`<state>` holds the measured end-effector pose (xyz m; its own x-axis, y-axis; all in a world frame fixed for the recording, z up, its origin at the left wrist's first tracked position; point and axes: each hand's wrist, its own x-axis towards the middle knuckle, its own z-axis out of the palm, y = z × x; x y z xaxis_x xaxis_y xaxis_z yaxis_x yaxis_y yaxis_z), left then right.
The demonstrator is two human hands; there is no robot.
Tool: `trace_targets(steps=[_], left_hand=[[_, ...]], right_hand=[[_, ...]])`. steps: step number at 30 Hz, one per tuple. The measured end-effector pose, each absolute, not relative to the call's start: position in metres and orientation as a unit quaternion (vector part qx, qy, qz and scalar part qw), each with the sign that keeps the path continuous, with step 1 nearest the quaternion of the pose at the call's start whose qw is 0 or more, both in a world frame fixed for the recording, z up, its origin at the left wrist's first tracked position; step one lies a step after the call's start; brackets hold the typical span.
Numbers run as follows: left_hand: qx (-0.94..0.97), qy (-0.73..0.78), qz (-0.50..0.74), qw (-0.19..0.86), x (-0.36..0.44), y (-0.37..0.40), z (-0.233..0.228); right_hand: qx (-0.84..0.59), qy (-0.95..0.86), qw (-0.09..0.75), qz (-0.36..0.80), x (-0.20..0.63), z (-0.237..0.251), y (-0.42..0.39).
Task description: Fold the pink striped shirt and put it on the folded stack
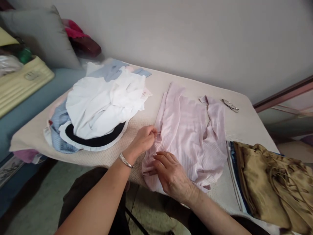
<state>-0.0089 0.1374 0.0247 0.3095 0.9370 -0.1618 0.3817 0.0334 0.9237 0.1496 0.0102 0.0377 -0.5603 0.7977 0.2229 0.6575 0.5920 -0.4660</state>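
Pale pink ribbed top (pixel 188 130) spread on the table (pixel 244 120); left hand (pixel 144 138) pinches its near-left edge between fingertips, right hand (pixel 172 174) presses flat on the hem, fingers loose.

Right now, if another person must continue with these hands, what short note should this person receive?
Left hand: pinches the left edge of the pale pink ribbed garment.
Right hand: rests flat on the garment's near part, fingers spread.
The pink garment lies on the padded table, partly smoothed, right side bunched, near hem over the table edge.
Left of it: a heap of white and blue clothes, unfolded.
Right of it: an olive-gold garment on other folded cloth.
Eyeglasses lie at the far edge.
Done: pink garment laid out. Left: it is not yet folded; the heap is untouched.
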Motion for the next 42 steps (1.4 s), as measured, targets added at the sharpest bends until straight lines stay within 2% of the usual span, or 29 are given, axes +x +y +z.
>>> trace_targets(steps=[6, 12, 25, 29, 33, 38, 42], left_hand=[[0.703, 0.511, 0.164, 0.466, -0.009, 0.133, 0.044], [0.707, 0.532, 0.141, 0.445, -0.007, 0.132, 0.052], [0.759, 0.558, 0.119, 0.315, -0.010, 0.135, 0.045], [0.790, 0.563, 0.122, 0.208, -0.001, 0.130, 0.038], [0.867, 0.471, 0.126, 0.103, 0.009, 0.120, 0.016], [0.883, 0.453, 0.076, 0.094, 0.010, 0.117, -0.006], [0.886, 0.449, 0.076, 0.081, 0.007, 0.123, -0.007]], right_hand=[[-0.396, -0.888, 0.140, 0.187, 0.148, 0.031, 0.004], [-0.391, -0.898, 0.091, 0.181, 0.138, 0.034, -0.004], [-0.374, -0.922, 0.093, 0.045, 0.115, 0.000, -0.029], [-0.372, -0.922, 0.099, 0.033, 0.114, 0.001, -0.027], [-0.369, -0.922, 0.116, 0.010, 0.113, 0.000, -0.025], [-0.375, -0.914, 0.151, -0.027, 0.107, -0.016, -0.025], [-0.362, -0.918, 0.160, -0.007, 0.112, -0.010, -0.023]])
